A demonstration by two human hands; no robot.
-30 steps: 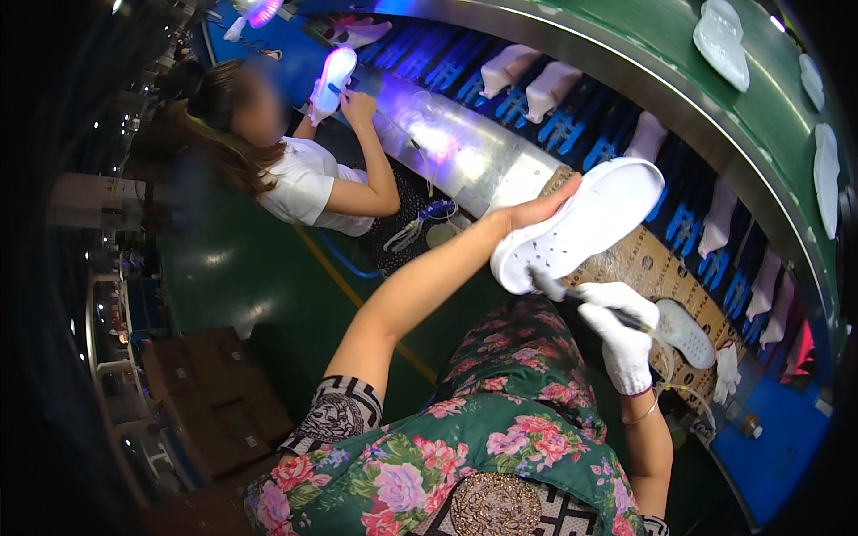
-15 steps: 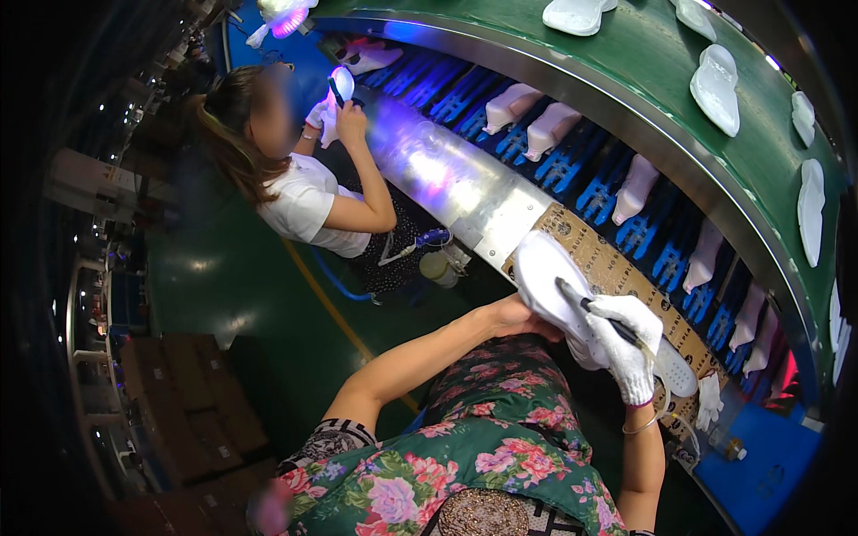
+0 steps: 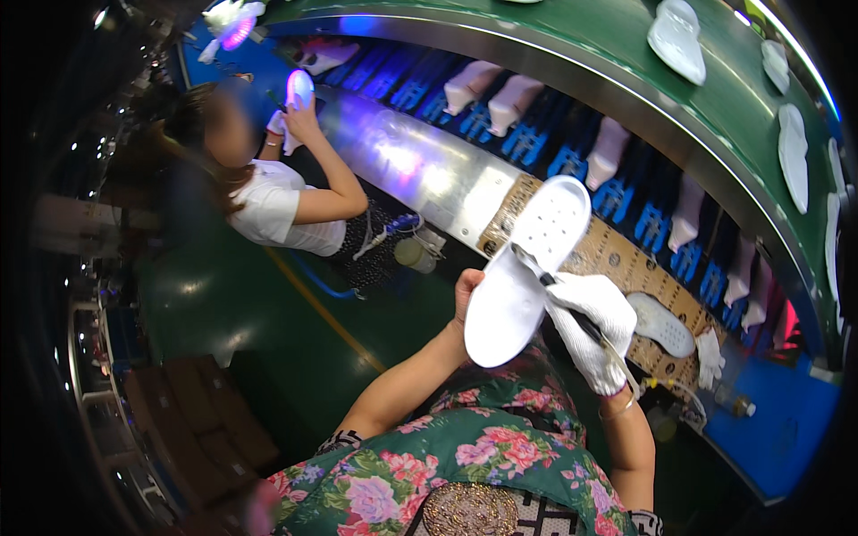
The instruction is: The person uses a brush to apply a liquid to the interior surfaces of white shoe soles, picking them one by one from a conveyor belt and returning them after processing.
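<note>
A white shoe sole [image 3: 506, 308] with small holes toward its far end is tilted up in front of me. My bare left hand [image 3: 466, 293] is closed on its left edge, some fingers hidden behind it. My right hand [image 3: 592, 326], in a white knit glove, grips a slim glue brush [image 3: 534, 266] with a dark handle. Its tip is at the middle of the sole's upper face. A thin hose runs down past my right wrist.
Beyond lies a cardboard-covered ledge [image 3: 617, 259] with a grey-white sole [image 3: 661, 324] and a white glove [image 3: 710, 357]. Pale shoe uppers [image 3: 608, 152] stand on blue racks; a green conveyor belt [image 3: 590, 45] carries white soles. A co-worker [image 3: 277, 201] works at far left.
The sole has swung more upright and turned, so its holed face shows now. My right hand has shifted left with the brush. The whole view has moved a little.
</note>
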